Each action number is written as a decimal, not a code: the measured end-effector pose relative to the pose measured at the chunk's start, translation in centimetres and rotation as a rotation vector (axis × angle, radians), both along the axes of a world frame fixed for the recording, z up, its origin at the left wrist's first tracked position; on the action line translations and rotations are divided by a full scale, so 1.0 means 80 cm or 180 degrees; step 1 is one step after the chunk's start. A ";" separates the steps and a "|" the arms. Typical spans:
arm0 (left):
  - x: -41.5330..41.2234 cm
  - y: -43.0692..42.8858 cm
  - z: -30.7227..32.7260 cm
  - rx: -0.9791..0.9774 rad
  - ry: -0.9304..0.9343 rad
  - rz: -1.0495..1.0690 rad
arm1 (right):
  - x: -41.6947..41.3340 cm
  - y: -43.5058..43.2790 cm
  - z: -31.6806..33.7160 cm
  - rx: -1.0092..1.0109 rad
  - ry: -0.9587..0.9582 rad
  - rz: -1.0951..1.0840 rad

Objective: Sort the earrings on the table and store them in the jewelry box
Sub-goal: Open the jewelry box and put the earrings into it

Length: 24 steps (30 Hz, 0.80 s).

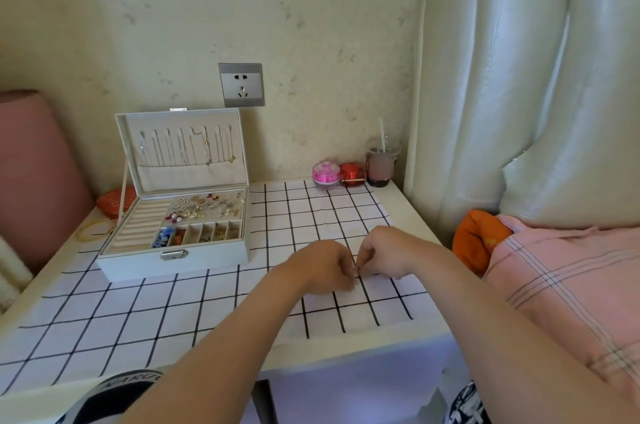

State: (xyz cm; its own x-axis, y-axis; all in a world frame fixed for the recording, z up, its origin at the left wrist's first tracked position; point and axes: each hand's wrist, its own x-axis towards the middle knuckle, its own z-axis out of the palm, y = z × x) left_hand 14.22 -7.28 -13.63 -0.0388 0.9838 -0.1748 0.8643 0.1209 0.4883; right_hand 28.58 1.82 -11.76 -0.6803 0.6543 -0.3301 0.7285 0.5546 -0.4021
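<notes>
A white jewelry box (138, 267) stands open on the left of the table, its lid upright with thin chains hanging inside. Its tray holds several earrings (204, 208) on the upper right panel and more pieces in small front compartments. My left hand (318, 267) and my right hand (388, 253) meet over the checked cloth (138, 312) right of the box. Both pinch a small thin earring (356, 269) between their fingertips. The earring is mostly hidden by my fingers.
A pink round case (325, 174), a red case (352, 174) and a cup with a straw (380, 163) stand at the back right. A gold bangle (95, 229) and a red pouch (112, 201) lie left of the box. A bed with pink bedding borders the right.
</notes>
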 end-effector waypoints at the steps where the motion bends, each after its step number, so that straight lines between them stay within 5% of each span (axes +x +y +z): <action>1: -0.007 -0.001 0.003 0.0066 -0.0041 0.0073 | -0.003 0.001 0.001 0.0020 0.0103 -0.0029; 13: -0.106 -0.032 0.039 0.0866 -0.0818 0.0773 | -0.077 -0.001 0.016 -0.0195 0.1347 -0.0188; 24: -0.233 -0.101 0.040 0.1529 -0.0456 0.1888 | -0.236 -0.061 0.023 0.0005 0.2058 0.0265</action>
State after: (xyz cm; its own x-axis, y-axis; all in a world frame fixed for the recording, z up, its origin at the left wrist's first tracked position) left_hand -4.43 -15.33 -10.43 -0.5917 0.7748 0.2224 0.6457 0.2904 0.7062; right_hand 9.66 -3.03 -9.93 -0.7899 0.5910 0.1638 0.2945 0.5998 -0.7440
